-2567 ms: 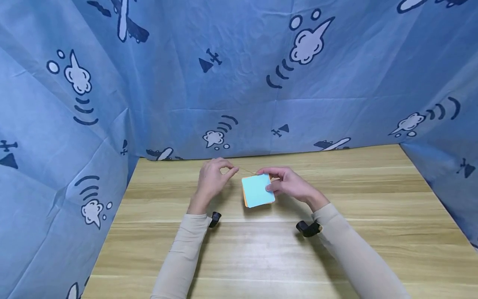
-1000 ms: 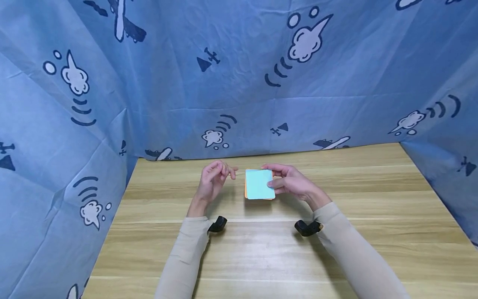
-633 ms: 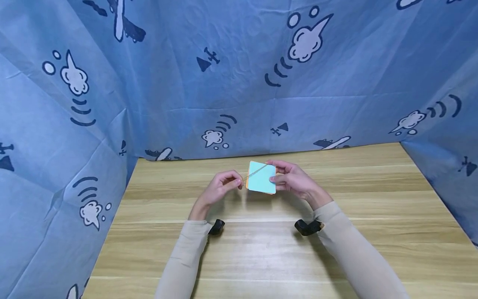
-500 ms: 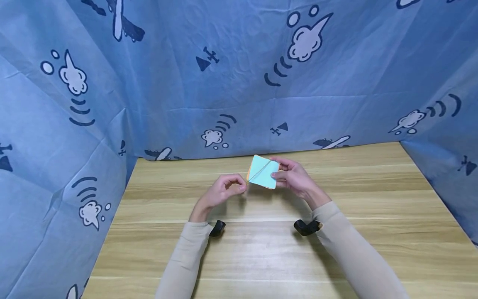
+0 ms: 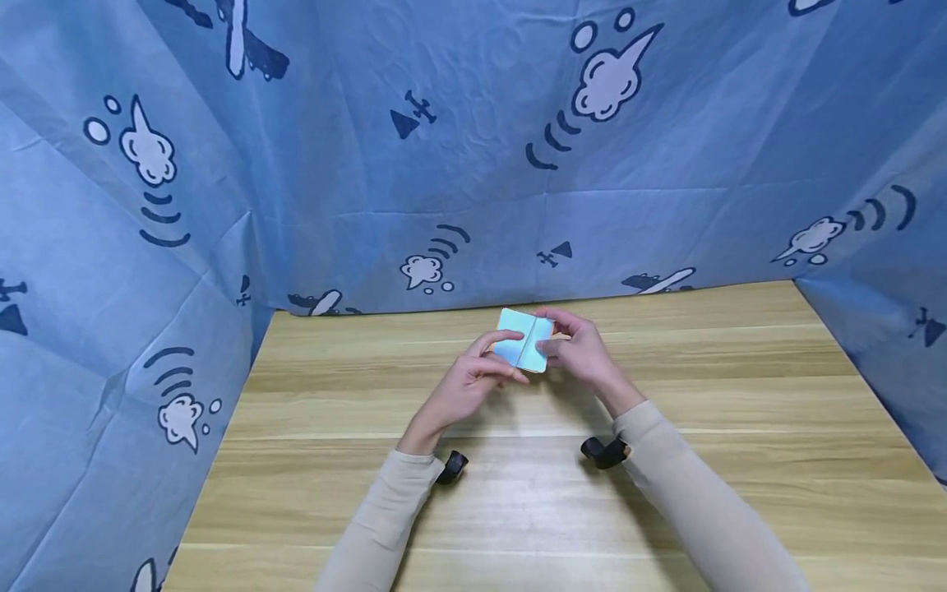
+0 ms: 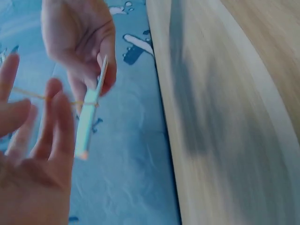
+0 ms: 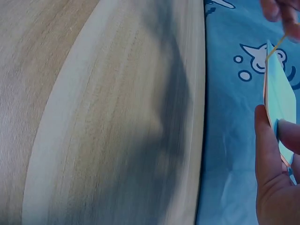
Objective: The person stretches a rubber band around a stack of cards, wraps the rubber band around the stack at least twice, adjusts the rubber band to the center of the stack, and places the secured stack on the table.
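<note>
My right hand [image 5: 588, 353] grips a small stack of square cards [image 5: 510, 327], with the thumb on the light-blue front and fingers behind. Orange edges show behind the front card. A thin yellowish rubber band [image 7: 276, 48] crosses the stack. In the left wrist view the rubber band [image 6: 78, 102] runs from the card edge towards my left hand [image 6: 37, 178], which holds it stretched at its fingers. In the head view the left hand [image 5: 473, 382] overlaps the lower left of the stack, index finger and thumb spread apart.
The stack is held over a wooden table [image 5: 533, 510], near its back edge. A blue patterned curtain [image 5: 473, 164] stands behind and on both sides. Each wrist wears a black camera, the left one [image 5: 453, 467] and the right one [image 5: 605, 452].
The left hand has moved right from beside the stack to in front of it, its fingers spreading. The stack has tilted, and the band line now crosses its front more steeply.
</note>
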A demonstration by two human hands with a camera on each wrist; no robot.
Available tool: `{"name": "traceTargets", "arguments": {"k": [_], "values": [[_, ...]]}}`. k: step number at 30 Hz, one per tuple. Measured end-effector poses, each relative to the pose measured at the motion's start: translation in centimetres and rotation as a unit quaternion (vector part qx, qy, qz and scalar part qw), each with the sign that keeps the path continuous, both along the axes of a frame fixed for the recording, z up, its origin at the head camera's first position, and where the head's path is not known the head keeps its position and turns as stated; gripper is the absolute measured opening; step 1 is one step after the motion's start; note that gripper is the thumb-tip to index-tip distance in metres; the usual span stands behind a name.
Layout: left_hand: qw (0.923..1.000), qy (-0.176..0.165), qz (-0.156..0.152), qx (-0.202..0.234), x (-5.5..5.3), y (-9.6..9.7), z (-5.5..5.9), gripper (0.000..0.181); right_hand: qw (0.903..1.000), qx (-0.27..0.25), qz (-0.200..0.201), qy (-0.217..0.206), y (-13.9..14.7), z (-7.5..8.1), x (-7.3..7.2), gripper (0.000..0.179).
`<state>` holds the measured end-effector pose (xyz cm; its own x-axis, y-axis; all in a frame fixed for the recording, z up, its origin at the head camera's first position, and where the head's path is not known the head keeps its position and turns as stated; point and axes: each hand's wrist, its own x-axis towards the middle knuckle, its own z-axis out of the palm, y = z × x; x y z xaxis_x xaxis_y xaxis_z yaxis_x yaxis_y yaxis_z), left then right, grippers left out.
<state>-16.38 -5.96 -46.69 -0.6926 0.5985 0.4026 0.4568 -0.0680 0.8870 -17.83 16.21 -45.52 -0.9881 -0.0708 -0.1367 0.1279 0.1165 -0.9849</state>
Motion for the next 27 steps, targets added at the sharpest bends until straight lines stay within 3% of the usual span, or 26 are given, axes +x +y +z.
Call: {"name": "traceTargets", "arguments": {"k": [3, 7, 9, 11, 13, 14, 17, 18, 20, 22, 23, 26, 27], "values": [[0.9997, 0.001, 0.019, 0.014, -0.1, 0.9, 0.3, 0.025, 0.9997, 0.012, 0.019, 0.009, -0.3, -0.1, 0.1, 0.054], [0.9987, -0.026, 0.045, 0.003, -0.3, 1.6, 0.4, 0.007, 0.9995, 0.006, 0.030, 0.006, -0.7, -0.2, 0.1, 0.053], [0.9970, -0.011, 0.074, -0.017, -0.5, 1.8, 0.4, 0.017, 0.9994, 0.003, 0.034, 0.005, -0.8, -0.2, 0.2, 0.051], [0.9914, 0.046, 0.112, -0.050, -0.7, 1.7, 0.4, 0.028, 0.9993, 0.003, 0.037, 0.004, -0.8, -0.2, 0.3, 0.050], [0.9738, 0.139, 0.149, -0.102, -0.9, 1.5, 0.4, 0.029, 0.9992, 0.004, 0.039, 0.004, -0.8, -0.3, 0.3, 0.050], [0.9592, 0.188, 0.167, -0.129, -1.0, 1.4, 0.4, 0.029, 0.9992, 0.007, 0.038, 0.005, -0.7, -0.3, 0.3, 0.050], [0.9043, 0.314, 0.210, -0.199, -1.0, 1.0, 0.5, 0.038, 0.9997, 0.004, 0.022, 0.007, -0.6, -0.4, 0.2, 0.052], [0.8923, 0.330, 0.220, -0.216, -1.0, 0.9, 0.6, 0.042, 0.9999, 0.003, 0.010, 0.007, -0.6, -0.4, 0.2, 0.052], [0.8849, 0.321, 0.238, -0.239, -0.9, 0.8, 0.6, 0.047, 0.9997, -0.006, -0.020, 0.010, -0.5, -0.3, 0.1, 0.053], [0.8917, 0.270, 0.255, -0.259, -0.7, 0.8, 0.5, 0.050, 0.9986, -0.018, -0.047, 0.013, -0.4, -0.2, -0.1, 0.053], [0.9021, 0.227, 0.259, -0.261, -0.6, 0.8, 0.5, 0.052, 0.9978, -0.026, -0.060, 0.014, -0.4, -0.1, -0.2, 0.053], [0.9477, 0.040, 0.237, -0.210, -0.5, 1.1, 0.2, 0.061, 0.9935, -0.067, -0.091, 0.011, -0.5, 0.2, -0.3, 0.054], [0.9582, -0.029, 0.225, -0.174, -0.4, 1.2, 0.2, 0.063, 0.9918, -0.082, -0.098, 0.009, -0.5, 0.3, -0.3, 0.055]]}}
